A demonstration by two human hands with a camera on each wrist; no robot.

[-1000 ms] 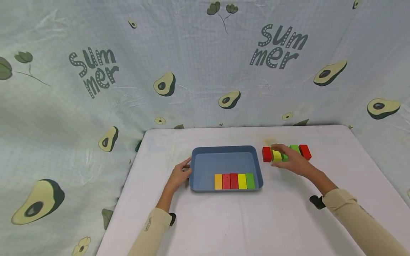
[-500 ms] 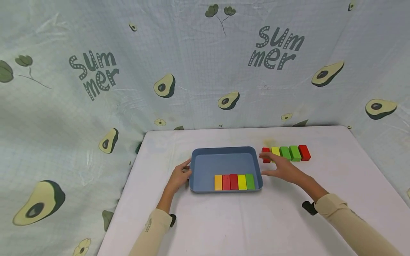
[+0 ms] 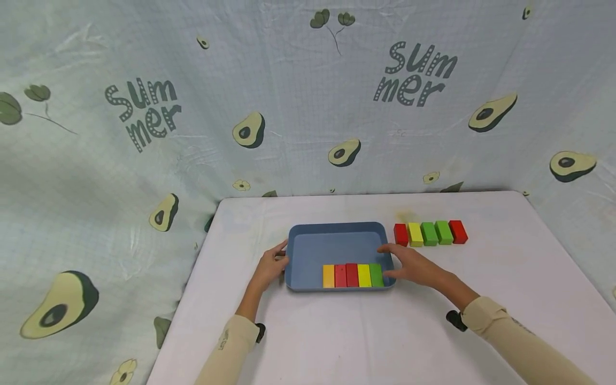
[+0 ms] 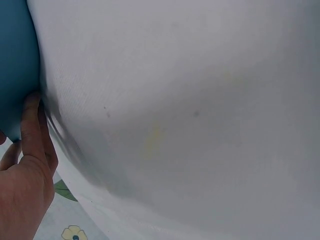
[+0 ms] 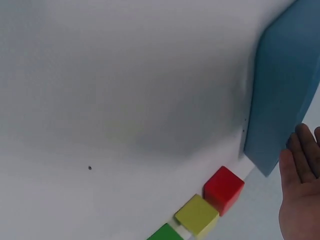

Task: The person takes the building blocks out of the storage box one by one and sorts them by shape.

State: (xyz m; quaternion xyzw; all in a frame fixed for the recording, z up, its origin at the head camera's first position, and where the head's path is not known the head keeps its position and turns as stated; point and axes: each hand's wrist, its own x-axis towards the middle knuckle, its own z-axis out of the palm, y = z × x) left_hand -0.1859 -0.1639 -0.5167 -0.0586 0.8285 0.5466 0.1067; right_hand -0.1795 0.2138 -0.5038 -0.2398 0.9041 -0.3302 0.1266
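Observation:
A blue-grey tray (image 3: 332, 246) lies on the white table, with a side-by-side row of coloured blocks along its near wall. That row runs from an orange block (image 3: 329, 276) past two red ones and a yellow block (image 3: 363, 275) to a green block (image 3: 376, 275). My left hand (image 3: 270, 266) rests against the tray's left side, fingertips on the outer wall; in the left wrist view its fingers (image 4: 31, 130) lie fairly straight. My right hand (image 3: 414, 266) reaches over the tray's right rim, thumb and fingers spread apart near the green block. Nothing shows between them.
To the right of the tray stands another row of blocks: a red block (image 3: 401, 235), a yellow block (image 3: 415, 234), two green blocks and a red block (image 3: 459, 231) at the far end. Behind the table (image 3: 327, 337) hangs a cloth printed with avocados.
My right hand has moved left and nearer, from above the outer row of blocks to the tray's right rim. The left hand and all blocks stay where they were.

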